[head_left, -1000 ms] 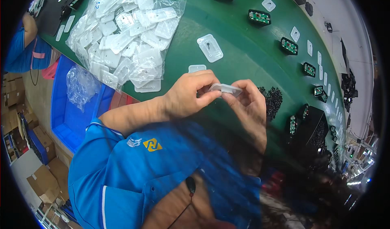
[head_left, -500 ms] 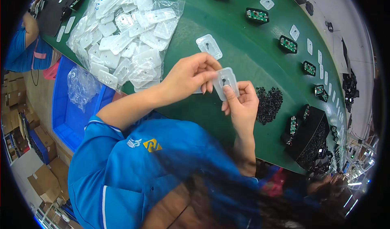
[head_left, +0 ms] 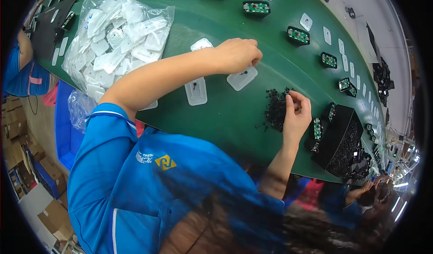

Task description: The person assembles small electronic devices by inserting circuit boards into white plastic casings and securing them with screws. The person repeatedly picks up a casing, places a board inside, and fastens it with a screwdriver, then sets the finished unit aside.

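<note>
My left hand [head_left: 238,56] is curled over the table with its knuckles up. Its fingertips are mostly hidden, so what they grip does not show. Just below it a translucent white plastic plate [head_left: 243,79] lies on the table with a small dark part on it. My right hand [head_left: 297,112] is at the edge of a pile of small black parts [head_left: 274,109], thumb and forefinger pinched on a small black part. Another white plate [head_left: 195,92] with a dark part lies left of centre, and one more plate [head_left: 201,44] shows partly behind my left forearm.
A clear bag of white plates [head_left: 119,42] sits at the left of the green table [head_left: 225,112]. Black housings with green circuit boards [head_left: 256,8] and white plates line the far side. A black box [head_left: 339,141] stands at right; a blue bin [head_left: 65,132] is at left.
The plate I held in both hands is now down on the table by my left hand. My left hand has moved up and away; my right hand has moved right to the black pile.
</note>
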Motion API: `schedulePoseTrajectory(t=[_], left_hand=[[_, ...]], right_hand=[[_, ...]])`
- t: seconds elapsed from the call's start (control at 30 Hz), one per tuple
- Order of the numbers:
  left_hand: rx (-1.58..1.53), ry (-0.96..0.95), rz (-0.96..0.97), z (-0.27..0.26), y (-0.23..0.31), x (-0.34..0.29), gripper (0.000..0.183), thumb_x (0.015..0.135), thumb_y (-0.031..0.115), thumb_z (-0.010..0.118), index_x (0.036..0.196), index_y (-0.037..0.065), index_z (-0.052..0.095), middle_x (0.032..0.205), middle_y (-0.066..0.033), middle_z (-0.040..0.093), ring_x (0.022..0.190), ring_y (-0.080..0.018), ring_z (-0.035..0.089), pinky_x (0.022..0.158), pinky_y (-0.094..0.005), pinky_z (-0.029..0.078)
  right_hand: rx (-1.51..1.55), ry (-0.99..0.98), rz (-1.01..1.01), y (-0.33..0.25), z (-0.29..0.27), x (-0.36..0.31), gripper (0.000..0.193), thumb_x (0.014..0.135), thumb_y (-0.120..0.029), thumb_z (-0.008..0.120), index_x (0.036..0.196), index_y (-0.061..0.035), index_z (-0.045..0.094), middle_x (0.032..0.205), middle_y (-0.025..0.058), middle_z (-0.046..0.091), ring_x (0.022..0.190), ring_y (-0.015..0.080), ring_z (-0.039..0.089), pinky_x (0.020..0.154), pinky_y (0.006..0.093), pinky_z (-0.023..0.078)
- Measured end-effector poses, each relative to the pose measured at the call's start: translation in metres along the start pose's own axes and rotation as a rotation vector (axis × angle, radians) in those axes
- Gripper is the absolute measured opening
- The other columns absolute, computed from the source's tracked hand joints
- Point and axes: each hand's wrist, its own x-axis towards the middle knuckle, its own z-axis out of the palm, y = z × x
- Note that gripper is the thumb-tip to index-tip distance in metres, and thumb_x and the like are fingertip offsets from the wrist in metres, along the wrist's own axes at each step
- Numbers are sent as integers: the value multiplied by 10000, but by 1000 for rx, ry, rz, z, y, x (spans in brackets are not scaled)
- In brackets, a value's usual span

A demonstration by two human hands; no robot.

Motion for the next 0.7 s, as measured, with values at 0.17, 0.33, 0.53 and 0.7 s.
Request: schedulePoseTrajectory(t=[0.17, 0.33, 0.53, 0.7], left_hand=[[29, -37, 97, 3, -2, 5, 170, 706, 38, 630, 866, 95, 643, 970, -143, 583, 883, -338, 604, 738, -421, 493], [58, 125, 96, -1, 7, -10, 238, 752, 52, 572, 983, 93, 610, 980, -163, 551, 878, -364, 597, 734, -447, 483], [49, 536, 112, -45, 11, -108, 128, 781, 81, 600, 904, 60, 568, 904, -124, 531, 838, -316, 571, 715, -409, 476], [372, 799, -373, -64, -62, -205, 126, 832, 131, 593, 913, 34, 592, 872, -127, 561, 860, -317, 563, 746, -408, 463]], right_hand=[[-388, -191, -188, -13, 1, 8, 164, 759, -128, 703, 893, -60, 636, 882, 51, 592, 778, 213, 547, 706, 326, 461], [-458, -309, -483, -13, 11, 13, 167, 748, -110, 696, 886, -53, 621, 896, 82, 586, 901, 283, 547, 782, 367, 449], [-404, -357, -389, -13, 14, 6, 77, 787, -36, 644, 829, -18, 581, 835, 94, 548, 826, 254, 529, 680, 342, 450], [-254, -237, -220, -1, 14, 9, 57, 860, -46, 596, 870, 3, 569, 853, 94, 565, 764, 209, 543, 669, 302, 449]])
